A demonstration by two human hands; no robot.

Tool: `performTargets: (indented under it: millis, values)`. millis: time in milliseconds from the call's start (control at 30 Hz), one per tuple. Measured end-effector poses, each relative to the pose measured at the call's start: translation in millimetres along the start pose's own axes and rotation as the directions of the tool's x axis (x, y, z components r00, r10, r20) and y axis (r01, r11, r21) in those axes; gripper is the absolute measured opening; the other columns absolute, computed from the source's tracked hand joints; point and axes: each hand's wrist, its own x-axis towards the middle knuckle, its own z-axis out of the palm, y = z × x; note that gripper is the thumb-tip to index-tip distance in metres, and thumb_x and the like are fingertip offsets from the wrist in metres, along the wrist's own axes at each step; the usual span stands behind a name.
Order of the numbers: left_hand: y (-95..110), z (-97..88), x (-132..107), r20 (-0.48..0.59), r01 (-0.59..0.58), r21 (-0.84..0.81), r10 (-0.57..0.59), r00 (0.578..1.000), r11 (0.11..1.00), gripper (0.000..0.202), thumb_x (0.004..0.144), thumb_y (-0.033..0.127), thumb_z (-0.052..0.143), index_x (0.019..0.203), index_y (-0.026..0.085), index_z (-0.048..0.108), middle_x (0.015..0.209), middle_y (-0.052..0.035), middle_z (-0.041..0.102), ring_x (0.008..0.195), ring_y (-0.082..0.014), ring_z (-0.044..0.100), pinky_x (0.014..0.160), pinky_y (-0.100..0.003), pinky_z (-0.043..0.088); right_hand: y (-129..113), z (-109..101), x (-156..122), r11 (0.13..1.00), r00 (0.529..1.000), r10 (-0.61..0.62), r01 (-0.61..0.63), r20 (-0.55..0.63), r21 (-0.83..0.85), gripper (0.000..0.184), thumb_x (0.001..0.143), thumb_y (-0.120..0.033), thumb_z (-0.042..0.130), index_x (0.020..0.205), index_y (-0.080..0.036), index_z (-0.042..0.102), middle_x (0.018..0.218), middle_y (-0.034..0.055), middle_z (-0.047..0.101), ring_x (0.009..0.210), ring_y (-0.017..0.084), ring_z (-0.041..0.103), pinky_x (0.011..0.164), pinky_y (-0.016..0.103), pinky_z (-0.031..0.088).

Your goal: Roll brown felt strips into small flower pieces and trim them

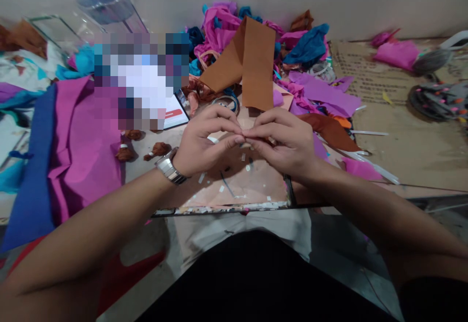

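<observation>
My left hand (206, 139) and my right hand (283, 141) meet fingertip to fingertip over a pale board (237, 185). Both pinch the lower end of a long brown crepe paper strip (252, 63), which rises from the fingers and folds over at the top. My left wrist wears a metal watch (170, 167). Small scraps of tape and paper lie on the board under my hands. The part of the strip inside my fingers is hidden.
Pink sheets (84, 141) and a blue sheet (31, 175) lie at left. A heap of pink, blue and brown crumpled paper (226, 24) fills the back. Small brown paper buds (126, 152) sit left of my hands. Cardboard (409, 131) covers the right. A tape roll (226, 101) lies behind my hands.
</observation>
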Motion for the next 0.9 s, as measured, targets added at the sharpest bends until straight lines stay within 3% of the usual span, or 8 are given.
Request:
performTargets:
  millis: [200, 900]
  values:
    - [1.1, 1.6, -2.3, 0.023, -0.033, -0.033, 0.033, 0.999, 0.999, 0.011, 0.094, 0.036, 0.077, 0.096, 0.025, 0.076, 0.100, -0.0060, 0.073, 0.097, -0.0215, 0.069, 0.090, -0.042, 0.056, -2.7, -0.2, 1.1, 1.000, 1.000, 0.022, -0.022, 0.015, -0.010, 0.003, 0.096, -0.026, 0.073, 0.098, -0.025, 0.073, 0.097, 0.0022, 0.075, 0.091, 0.018, 0.072, 0.086, 0.036, 0.057]
    - [7.5, 3.4, 0.3, 0.144, 0.080, -0.142, -0.060, 0.988, 0.987, 0.021, 0.102, 0.041, 0.064, 0.094, 0.022, 0.068, 0.102, -0.0090, 0.070, 0.099, -0.0218, 0.066, 0.091, -0.041, 0.055, 3.8, -0.5, -0.4, 0.999, 0.997, -0.025, 0.026, 0.068, -0.024, 0.010, 0.097, -0.033, 0.076, 0.100, -0.024, 0.072, 0.100, 0.0036, 0.076, 0.096, 0.019, 0.073, 0.087, 0.035, 0.055]
